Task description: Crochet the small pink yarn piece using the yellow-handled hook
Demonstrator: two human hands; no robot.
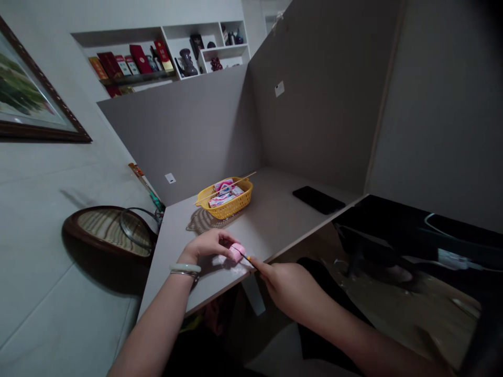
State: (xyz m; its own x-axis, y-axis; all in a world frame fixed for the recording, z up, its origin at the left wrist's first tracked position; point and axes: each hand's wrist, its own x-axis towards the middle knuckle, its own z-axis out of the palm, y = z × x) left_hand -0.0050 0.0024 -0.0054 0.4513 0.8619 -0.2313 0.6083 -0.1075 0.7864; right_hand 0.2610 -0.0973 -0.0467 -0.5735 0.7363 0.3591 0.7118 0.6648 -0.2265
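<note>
My left hand (207, 244) rests on the grey desk (271, 209) with its fingers curled round a small pink packet (236, 252). A pale bangle and a thin metal one sit on that wrist. My right hand (281, 281) hovers just off the desk's front edge, pinched on a thin dark stick-like tool (244, 257) whose tip touches the pink packet. What the tool is I cannot make out.
A yellow basket (226, 198) of small pink packets, with a long wooden stick across it, stands further back. A black phone (318, 199) lies to the right. Grey partition walls enclose the desk. A round wooden stool (106, 230) sits to the left.
</note>
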